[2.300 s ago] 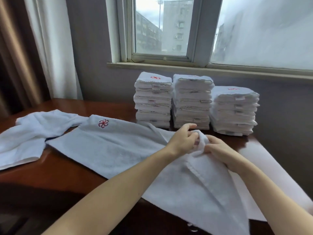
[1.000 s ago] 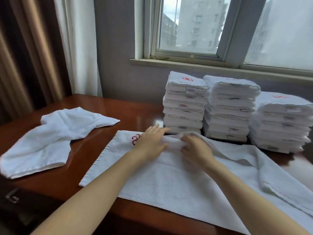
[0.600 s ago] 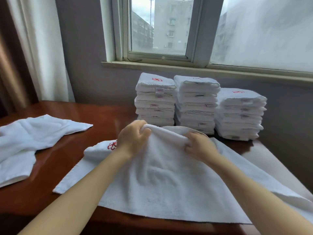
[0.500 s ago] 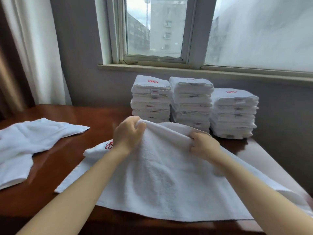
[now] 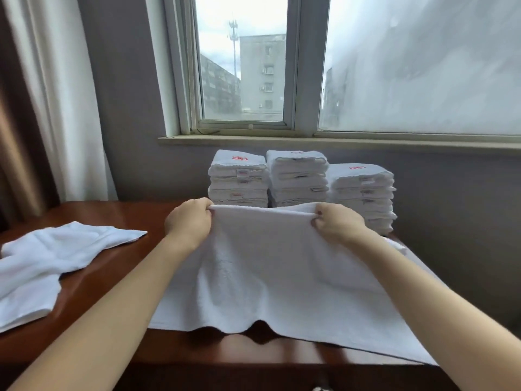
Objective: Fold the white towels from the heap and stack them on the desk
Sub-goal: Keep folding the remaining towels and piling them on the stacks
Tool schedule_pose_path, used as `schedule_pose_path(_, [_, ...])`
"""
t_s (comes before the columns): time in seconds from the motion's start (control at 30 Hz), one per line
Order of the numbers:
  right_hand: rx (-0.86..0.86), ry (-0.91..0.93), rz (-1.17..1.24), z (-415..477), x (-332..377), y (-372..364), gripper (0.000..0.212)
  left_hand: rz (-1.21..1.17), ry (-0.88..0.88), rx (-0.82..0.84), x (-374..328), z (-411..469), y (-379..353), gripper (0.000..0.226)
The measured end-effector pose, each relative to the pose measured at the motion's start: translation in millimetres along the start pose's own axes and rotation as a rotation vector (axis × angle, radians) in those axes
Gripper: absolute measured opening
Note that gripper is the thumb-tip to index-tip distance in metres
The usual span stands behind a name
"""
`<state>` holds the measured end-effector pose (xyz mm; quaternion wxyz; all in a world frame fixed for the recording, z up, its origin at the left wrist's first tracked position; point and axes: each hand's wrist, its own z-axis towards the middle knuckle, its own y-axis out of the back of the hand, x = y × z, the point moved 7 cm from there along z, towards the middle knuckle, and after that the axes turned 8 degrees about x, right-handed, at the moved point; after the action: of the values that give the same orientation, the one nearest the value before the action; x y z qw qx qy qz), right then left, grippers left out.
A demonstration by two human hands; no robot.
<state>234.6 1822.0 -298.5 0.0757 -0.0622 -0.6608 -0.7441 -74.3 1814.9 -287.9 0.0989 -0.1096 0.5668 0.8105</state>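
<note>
A white towel [image 5: 270, 266] lies across the wooden desk [image 5: 93, 277] in front of me, its far edge lifted off the surface. My left hand [image 5: 189, 224] grips that raised edge on the left, and my right hand [image 5: 337, 224] pinches it on the right. The near hem rests on the desk and buckles slightly in the middle. Behind the towel, three stacks of folded white towels [image 5: 298, 177] stand against the wall, partly hidden by the lifted edge. Another unfolded white towel [image 5: 48, 261] lies crumpled at the desk's left.
A window sill [image 5: 310, 141] runs above the stacks. Curtains [image 5: 48, 103] hang at the left. The towel's right part drapes past the desk's right edge [image 5: 417, 266].
Both hands have raised the towel's far edge higher and moved apart along it, pulling it taut. The red logo corner is hidden now. The view has tilted upward.
</note>
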Motion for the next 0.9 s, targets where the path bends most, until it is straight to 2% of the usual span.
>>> schedule_pose_path(0.13, [-0.308,0.076,0.014,-7,12,52,0.024,-0.161,-0.071,-0.190,-6,-6,41,0.025])
schedule_pose_path(0.2, [-0.447,0.118,0.007,-16,20,75,0.025,-0.153,-0.096,-0.318,-11,-10,65,0.024])
schedule_pose_path(0.3, [-0.515,0.193,-0.003,-29,32,94,0.022,-0.115,-0.075,-0.376,-14,-16,87,0.024])
schedule_pose_path(0.37, [-0.433,0.199,-0.022,-34,37,93,0.013,-0.004,-0.004,-0.280,-8,-17,85,0.030])
schedule_pose_path(0.4, [-0.314,0.191,-0.038,-35,39,85,0.007,0.096,0.052,-0.154,-3,-16,76,0.035])
schedule_pose_path(0.5, [0.322,0.196,0.071,-44,41,29,0.005,0.249,0.249,0.317,17,-34,40,0.037])
schedule_pose_path(0.53, [0.483,0.200,0.132,-50,40,11,0.009,0.250,0.272,0.434,19,-45,26,0.034])
schedule_pose_path(0.57, [0.558,0.198,0.175,-55,38,-1,0.011,0.258,0.247,0.490,17,-52,15,0.031])
schedule_pose_path(0.67, [0.475,0.173,0.228,-54,25,-16,0.011,0.261,0.100,0.452,1,-61,-9,0.021])
schedule_pose_path(0.73, [0.409,0.151,0.203,-54,12,-22,0.009,0.179,-0.002,0.411,-18,-63,-23,0.021])
schedule_pose_path(0.9, [0.289,0.079,0.082,-65,-25,-39,0.022,-0.073,-0.258,0.572,-77,-78,-75,0.029])
